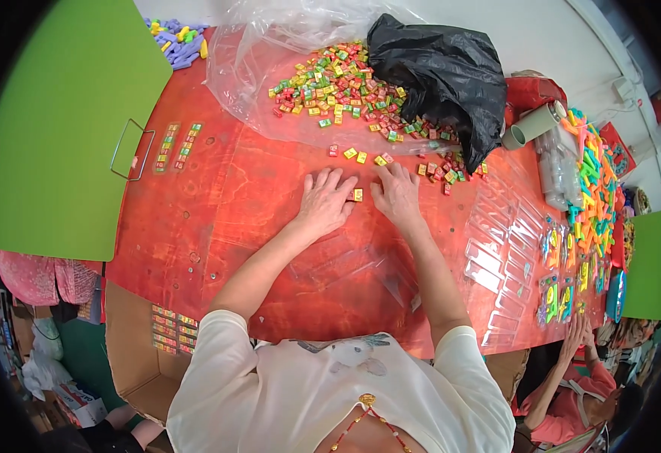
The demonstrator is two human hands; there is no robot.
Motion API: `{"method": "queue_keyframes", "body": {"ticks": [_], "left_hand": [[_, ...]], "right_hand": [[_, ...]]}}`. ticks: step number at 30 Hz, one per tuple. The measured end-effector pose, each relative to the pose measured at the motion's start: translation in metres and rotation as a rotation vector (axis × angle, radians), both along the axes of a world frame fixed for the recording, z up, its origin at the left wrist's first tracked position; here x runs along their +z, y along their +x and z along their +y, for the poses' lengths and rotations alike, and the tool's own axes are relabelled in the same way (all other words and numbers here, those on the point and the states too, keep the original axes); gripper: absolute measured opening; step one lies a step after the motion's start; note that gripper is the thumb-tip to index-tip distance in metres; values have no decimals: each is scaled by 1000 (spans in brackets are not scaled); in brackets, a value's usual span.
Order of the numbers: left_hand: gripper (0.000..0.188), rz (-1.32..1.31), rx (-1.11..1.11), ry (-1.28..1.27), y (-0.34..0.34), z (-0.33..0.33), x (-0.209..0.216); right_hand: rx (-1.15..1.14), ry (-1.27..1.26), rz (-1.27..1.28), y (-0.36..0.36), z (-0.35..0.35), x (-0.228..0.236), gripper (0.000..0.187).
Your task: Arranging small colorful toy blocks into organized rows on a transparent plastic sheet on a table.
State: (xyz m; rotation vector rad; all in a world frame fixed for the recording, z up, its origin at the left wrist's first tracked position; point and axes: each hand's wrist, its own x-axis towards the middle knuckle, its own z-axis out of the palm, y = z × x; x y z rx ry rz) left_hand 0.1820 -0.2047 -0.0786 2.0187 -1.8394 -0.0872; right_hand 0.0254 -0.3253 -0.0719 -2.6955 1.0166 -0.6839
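Observation:
Both my hands rest over the middle of the red tabletop, palms down. My left hand point(327, 201) has its fingers stretched and spread; a small yellow box-shaped piece point(357, 195) sits at its fingertips, between the two hands. To its right, my right hand point(397, 195) stretches its fingers forward, the tips close to another small yellow piece point(381, 160); whether they touch it I cannot tell. More loose pieces point(361, 157) lie just beyond my hands. Clear plastic trays point(349, 257), faint against the red surface, lie between my forearms.
A heap of small coloured pieces point(334, 83) lies on clear plastic sheeting, partly under a black bag point(444, 64). Two filled strips point(168, 147) are at left, near a green panel point(51, 136). Clear trays point(497, 257) and colourful toys point(591, 181) occupy the right. A co-worker point(572, 385) sits lower right.

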Motion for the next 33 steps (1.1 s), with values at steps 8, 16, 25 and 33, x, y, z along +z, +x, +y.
{"method": "queue_keyframes", "body": {"ticks": [8, 16, 25, 33], "left_hand": [[60, 141, 114, -104, 45, 20, 5], [57, 193, 113, 104, 69, 42, 30], [44, 75, 62, 241, 57, 37, 27], [55, 92, 43, 148, 48, 38, 21]], "right_hand": [[77, -100, 17, 58, -23, -3, 28], [247, -214, 117, 102, -30, -14, 31], [246, -254, 88, 45, -7, -5, 27], [229, -281, -93, 104, -45, -4, 22]]}}
